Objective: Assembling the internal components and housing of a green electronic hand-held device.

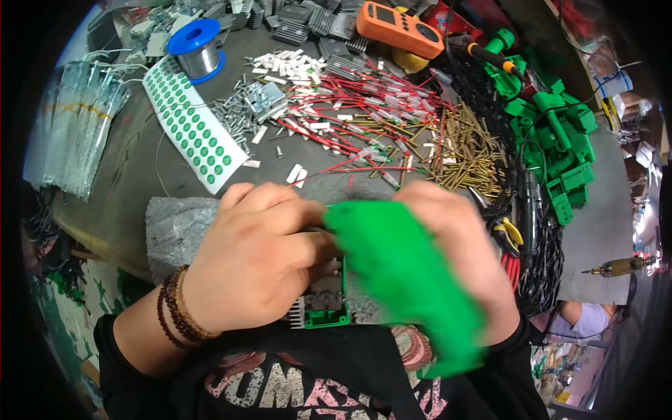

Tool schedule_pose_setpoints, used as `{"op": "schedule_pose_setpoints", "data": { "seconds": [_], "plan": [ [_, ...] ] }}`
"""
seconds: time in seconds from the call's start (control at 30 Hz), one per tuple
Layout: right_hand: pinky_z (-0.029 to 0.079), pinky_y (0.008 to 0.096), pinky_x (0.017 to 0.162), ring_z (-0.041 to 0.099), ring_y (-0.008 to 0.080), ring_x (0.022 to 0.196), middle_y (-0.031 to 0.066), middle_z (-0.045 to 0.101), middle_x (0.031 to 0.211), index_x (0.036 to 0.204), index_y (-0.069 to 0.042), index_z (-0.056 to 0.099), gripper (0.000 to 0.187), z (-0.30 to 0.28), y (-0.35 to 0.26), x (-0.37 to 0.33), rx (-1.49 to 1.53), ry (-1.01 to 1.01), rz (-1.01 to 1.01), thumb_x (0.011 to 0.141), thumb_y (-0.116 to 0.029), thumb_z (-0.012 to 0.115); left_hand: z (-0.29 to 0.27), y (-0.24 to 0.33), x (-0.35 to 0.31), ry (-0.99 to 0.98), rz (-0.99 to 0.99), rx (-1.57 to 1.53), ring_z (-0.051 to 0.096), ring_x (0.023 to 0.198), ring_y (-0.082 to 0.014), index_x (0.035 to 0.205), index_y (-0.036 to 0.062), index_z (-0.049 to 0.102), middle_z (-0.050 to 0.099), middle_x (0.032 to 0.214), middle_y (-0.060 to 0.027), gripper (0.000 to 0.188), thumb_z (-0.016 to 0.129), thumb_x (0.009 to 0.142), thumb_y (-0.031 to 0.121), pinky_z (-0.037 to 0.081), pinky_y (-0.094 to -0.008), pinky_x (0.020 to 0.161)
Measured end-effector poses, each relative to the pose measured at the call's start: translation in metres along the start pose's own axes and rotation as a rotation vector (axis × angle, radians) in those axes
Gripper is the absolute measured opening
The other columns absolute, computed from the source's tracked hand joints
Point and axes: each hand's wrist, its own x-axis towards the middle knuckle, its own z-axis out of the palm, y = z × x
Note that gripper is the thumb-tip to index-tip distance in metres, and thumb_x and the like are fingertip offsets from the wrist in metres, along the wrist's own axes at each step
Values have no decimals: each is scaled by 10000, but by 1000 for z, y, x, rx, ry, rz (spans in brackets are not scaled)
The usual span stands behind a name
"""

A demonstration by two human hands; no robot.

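My right hand (450, 222) is wrapped round a bulky green plastic thing (406, 273), smeared by motion; its exact kind does not show. Its upper left end comes up to the fingers of my left hand (255, 262). Those fingers are curled and pressed together at that spot, and what they pinch is hidden. Just below them, close to my body, sits a small open green case (327, 322) with a grey metal part (324, 297) inside. White-grey comb-like fins (297, 313) stick out at its left side. Crumpled clear plastic wrap (175, 234) lies beside my left hand.
Beyond my hands lie red wires (336, 91), brass rods (476, 150), screws (234, 115) and a green-dotted sticker sheet (189, 119). A solder spool (199, 56), heat sinks (294, 28) and an orange meter (399, 29) stand farther back. Green plastic housings (560, 133) and black cables (549, 273) crowd the right.
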Motion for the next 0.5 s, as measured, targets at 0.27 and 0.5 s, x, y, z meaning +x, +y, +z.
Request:
{"op": "schedule_pose_setpoints", "data": {
  "seconds": [0.27,0.5],
  "plan": [
    [480,406,844,525,160,816,57,523,931,1022,-80,507,596,7,23,-45,613,428,56,869,-626,691,1,3,3,49,-10,-80,556,976,-264,1042,160,762,667,1087,-24,236,701,818,206,367,-397,867],
    [537,385,770,610,235,885,76,608,942,1099,-3,593,650,18,26,-37,650,476,-117,791,-530,817,3,1,1,85,-16,-81,564,958,-266,1015,166,765,670,1074,-20,211,710,820,223,371,-396,861]
  ]
}}
